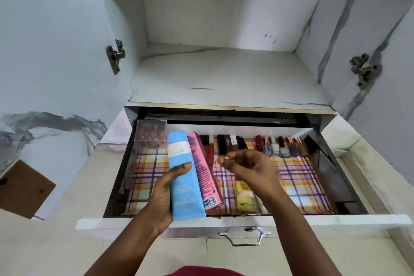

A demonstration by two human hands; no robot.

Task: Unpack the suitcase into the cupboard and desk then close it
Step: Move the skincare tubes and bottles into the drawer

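Right now my left hand (164, 195) holds two things at once over the open drawer (224, 223): a blue tube (182, 177) with my thumb curled across its front, and a pink box (202, 170) pressed against the tube's right side, tucked behind it. My right hand (248, 167) hovers just right of that bundle, fingers loosely curled, holding nothing as far as I can see.

As I judge it, the step is setting these two down on the checked liner (298, 177). To do it well, I'd take the pink box with my free hand first, since it sits on the outer side of my grip and could slide out if I loosen my thumb. Bare liner lies below my hold; the clear box (151, 133) stands beyond it to the left, and the row of lipsticks (226, 144) and small bottles (280, 145) runs along the back to the right. A yellow packet (245, 196) lies under my right wrist, so I'd lay the pieces flat left of it, labels up, without knocking the back row.
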